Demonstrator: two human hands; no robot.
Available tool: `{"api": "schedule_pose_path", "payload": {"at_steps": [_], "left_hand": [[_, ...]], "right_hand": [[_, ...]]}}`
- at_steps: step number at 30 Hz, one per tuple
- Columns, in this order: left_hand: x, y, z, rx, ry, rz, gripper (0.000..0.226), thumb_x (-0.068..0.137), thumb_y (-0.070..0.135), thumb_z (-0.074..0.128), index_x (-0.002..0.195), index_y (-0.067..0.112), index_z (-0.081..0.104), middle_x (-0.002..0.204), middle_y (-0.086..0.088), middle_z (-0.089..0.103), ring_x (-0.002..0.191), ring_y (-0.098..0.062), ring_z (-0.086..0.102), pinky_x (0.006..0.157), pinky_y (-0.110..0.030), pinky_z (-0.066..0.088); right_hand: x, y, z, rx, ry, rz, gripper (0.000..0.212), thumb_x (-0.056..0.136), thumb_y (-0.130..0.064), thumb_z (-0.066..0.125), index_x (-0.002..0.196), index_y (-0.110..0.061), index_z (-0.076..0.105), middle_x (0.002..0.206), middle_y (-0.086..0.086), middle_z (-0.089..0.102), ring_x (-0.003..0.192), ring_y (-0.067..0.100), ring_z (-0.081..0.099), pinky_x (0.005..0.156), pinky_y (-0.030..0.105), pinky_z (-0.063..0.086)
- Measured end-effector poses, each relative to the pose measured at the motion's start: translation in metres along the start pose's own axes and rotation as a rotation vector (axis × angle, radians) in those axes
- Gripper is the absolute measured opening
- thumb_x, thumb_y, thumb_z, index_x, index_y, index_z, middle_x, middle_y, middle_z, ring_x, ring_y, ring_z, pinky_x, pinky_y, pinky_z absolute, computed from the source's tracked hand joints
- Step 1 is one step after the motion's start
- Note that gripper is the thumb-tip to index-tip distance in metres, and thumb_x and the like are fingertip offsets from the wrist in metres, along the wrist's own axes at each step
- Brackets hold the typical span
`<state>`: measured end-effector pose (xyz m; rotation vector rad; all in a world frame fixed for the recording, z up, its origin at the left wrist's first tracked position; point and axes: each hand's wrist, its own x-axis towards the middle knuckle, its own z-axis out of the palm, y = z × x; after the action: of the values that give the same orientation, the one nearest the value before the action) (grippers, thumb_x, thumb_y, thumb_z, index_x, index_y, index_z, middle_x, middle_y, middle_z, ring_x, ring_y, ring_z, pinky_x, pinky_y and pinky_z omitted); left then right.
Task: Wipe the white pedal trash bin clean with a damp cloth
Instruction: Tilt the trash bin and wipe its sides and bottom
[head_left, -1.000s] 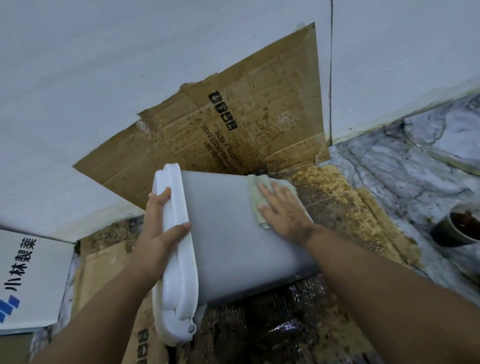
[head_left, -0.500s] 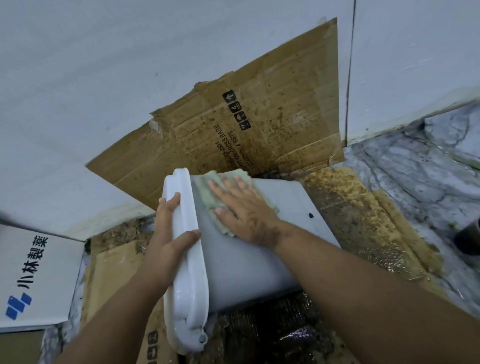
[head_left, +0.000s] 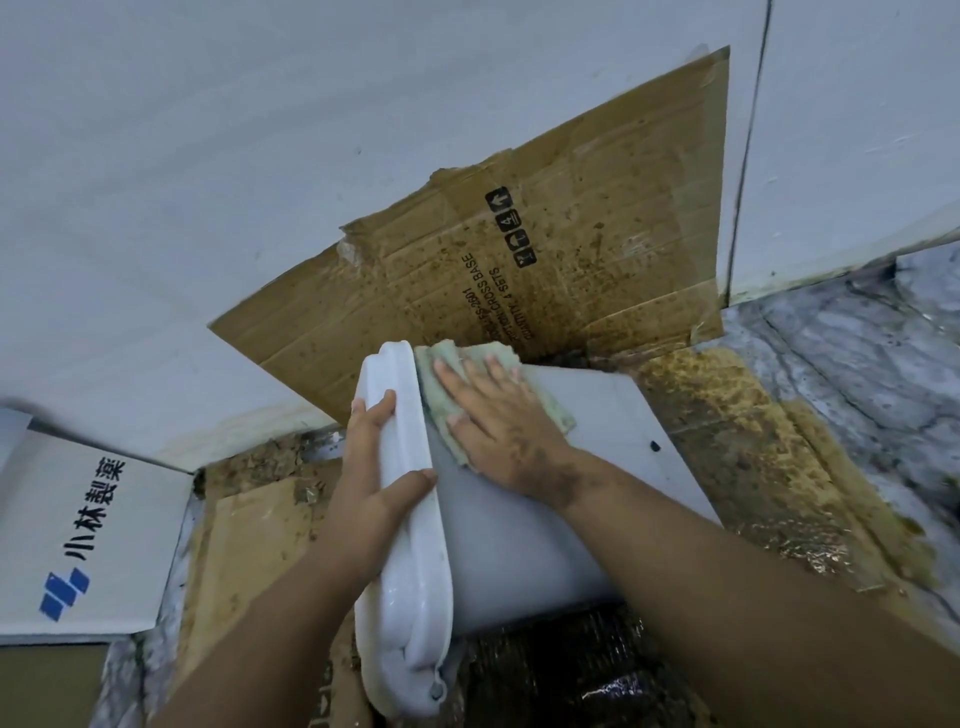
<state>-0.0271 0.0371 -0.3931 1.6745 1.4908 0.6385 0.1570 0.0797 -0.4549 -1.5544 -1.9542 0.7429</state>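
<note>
From the head camera I see my left hand (head_left: 371, 483) grasping the lid (head_left: 410, 519) of the one white bin (head_left: 530, 519), thumb curled over its near edge. My right hand (head_left: 498, 421) lies flat, fingers straight, pressing the single green cloth (head_left: 441, 384) onto the bin's side beside the lid. The bin lies tipped on stained cardboard (head_left: 727, 431), between both hands.

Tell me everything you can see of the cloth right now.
The pale green, thin, frayed-edged cloth lies flat on the upturned side of the tipped white plastic pedal trash bin, hard against its glossy lid. The right hand presses it with flat fingers. Dampness cannot be judged.
</note>
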Motion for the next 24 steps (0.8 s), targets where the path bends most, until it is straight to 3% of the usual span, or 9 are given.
{"api": "schedule_pose_path", "payload": {"at_steps": [4, 7, 9, 11, 15, 17, 19, 22, 24], "left_hand": [[-0.002, -0.004, -0.002, -0.008, -0.005, -0.022, 0.081, 0.065, 0.063, 0.066, 0.137, 0.070, 0.028, 0.162, 0.032, 0.002, 0.152, -0.012, 0.015, 0.120, -0.054, 0.026], [-0.006, -0.003, -0.002, -0.020, -0.010, -0.012, 0.081, 0.065, 0.063, 0.067, 0.136, 0.073, 0.028, 0.162, 0.034, -0.001, 0.152, -0.008, 0.015, 0.121, -0.053, 0.025], [-0.009, 0.000, -0.001, -0.012, -0.015, -0.015, 0.082, 0.065, 0.064, 0.066, 0.135, 0.075, 0.025, 0.162, 0.035, -0.003, 0.151, -0.005, 0.015, 0.121, -0.050, 0.024], [-0.010, 0.003, -0.001, -0.008, -0.024, -0.008, 0.084, 0.065, 0.064, 0.066, 0.137, 0.074, 0.023, 0.162, 0.035, -0.005, 0.151, -0.006, 0.015, 0.121, -0.049, 0.024], [-0.011, 0.005, 0.001, 0.006, -0.030, 0.011, 0.079, 0.071, 0.056, 0.066, 0.133, 0.076, 0.020, 0.163, 0.032, -0.006, 0.151, -0.008, 0.016, 0.121, -0.047, 0.025], [-0.010, 0.003, 0.001, 0.011, -0.022, 0.006, 0.081, 0.067, 0.060, 0.065, 0.133, 0.076, 0.021, 0.163, 0.032, -0.005, 0.150, -0.012, 0.019, 0.120, -0.050, 0.026], [-0.009, 0.002, 0.000, 0.001, -0.010, 0.000, 0.080, 0.063, 0.063, 0.064, 0.130, 0.078, 0.023, 0.163, 0.031, -0.003, 0.149, -0.013, 0.021, 0.119, -0.052, 0.027], [-0.010, 0.003, 0.002, -0.022, 0.011, 0.007, 0.076, 0.060, 0.062, 0.063, 0.125, 0.079, 0.027, 0.164, 0.027, 0.001, 0.150, -0.013, 0.020, 0.120, -0.051, 0.026], [-0.010, 0.003, 0.003, -0.022, 0.014, 0.009, 0.077, 0.061, 0.062, 0.063, 0.128, 0.075, 0.028, 0.165, 0.023, 0.004, 0.151, -0.014, 0.019, 0.120, -0.052, 0.025]], "right_hand": [[0.018, 0.003, 0.000, 0.005, -0.016, -0.075, 0.059, 0.101, -0.046, 0.032, 0.156, -0.043, 0.011, 0.167, -0.005, 0.012, 0.154, 0.023, 0.003, 0.123, 0.044, -0.005], [0.017, 0.053, -0.008, 0.002, 0.020, 0.133, 0.066, 0.093, -0.060, 0.022, 0.156, -0.039, 0.022, 0.162, 0.000, 0.029, 0.150, 0.031, 0.021, 0.122, 0.047, 0.007], [0.008, 0.091, -0.018, -0.027, 0.027, 0.261, 0.073, 0.091, -0.059, 0.016, 0.153, -0.027, 0.035, 0.158, 0.006, 0.038, 0.143, 0.033, 0.034, 0.119, 0.047, 0.018], [-0.009, 0.126, -0.027, -0.039, 0.024, 0.333, 0.073, 0.094, -0.054, 0.016, 0.152, -0.016, 0.037, 0.160, 0.011, 0.033, 0.146, 0.033, 0.031, 0.119, 0.044, 0.016], [-0.040, 0.147, -0.023, 0.015, 0.059, 0.523, 0.063, 0.104, -0.048, 0.030, 0.158, -0.019, 0.019, 0.165, 0.011, 0.019, 0.151, 0.031, 0.015, 0.121, 0.050, 0.007], [-0.044, 0.121, -0.017, -0.047, 0.065, 0.410, 0.072, 0.097, -0.056, 0.019, 0.160, -0.021, 0.013, 0.165, 0.013, 0.017, 0.151, 0.035, 0.016, 0.122, 0.055, 0.009], [-0.049, 0.069, -0.009, -0.023, 0.027, 0.215, 0.074, 0.093, -0.057, 0.013, 0.160, -0.027, 0.004, 0.168, 0.006, 0.007, 0.154, 0.030, 0.004, 0.123, 0.054, 0.003], [-0.064, -0.015, 0.006, -0.019, -0.024, -0.043, 0.071, 0.095, -0.054, 0.020, 0.159, -0.029, 0.003, 0.168, 0.000, 0.003, 0.154, 0.021, -0.008, 0.124, 0.044, -0.008], [-0.076, -0.031, 0.012, -0.022, -0.010, -0.092, 0.071, 0.094, -0.056, 0.021, 0.159, -0.031, 0.006, 0.167, -0.003, 0.006, 0.154, 0.018, -0.007, 0.124, 0.041, -0.008]]}}
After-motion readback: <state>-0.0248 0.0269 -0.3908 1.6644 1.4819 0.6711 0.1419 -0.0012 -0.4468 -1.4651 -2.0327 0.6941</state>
